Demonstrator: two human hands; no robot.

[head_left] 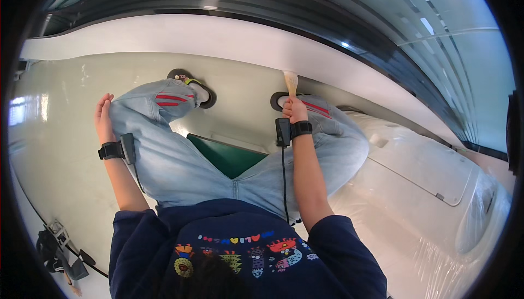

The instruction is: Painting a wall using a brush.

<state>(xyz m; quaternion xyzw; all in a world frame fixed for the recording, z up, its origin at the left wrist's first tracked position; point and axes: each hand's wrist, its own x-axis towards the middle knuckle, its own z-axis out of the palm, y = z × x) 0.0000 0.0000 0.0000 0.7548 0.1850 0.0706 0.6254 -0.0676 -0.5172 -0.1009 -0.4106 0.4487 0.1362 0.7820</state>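
Floor (65, 97) glossy, white wall (164, 33), right fingers (289, 109) gripping tan tool (291, 84), left fingers (100, 106) extended, empty

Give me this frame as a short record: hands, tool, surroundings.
right hand: closed around the narrow part of a pale tan tool with a flared end
tool end: up at the lower edge of the smooth white wall band; contact unclear
left hand: open, nothing visibly held, beside the left knee of the light-blue denim jeans
wrists: black straps with dark boxy devices
between thighs: dark green flat-faced object, partly hidden
right side: large white casing wrapped in clear plastic film
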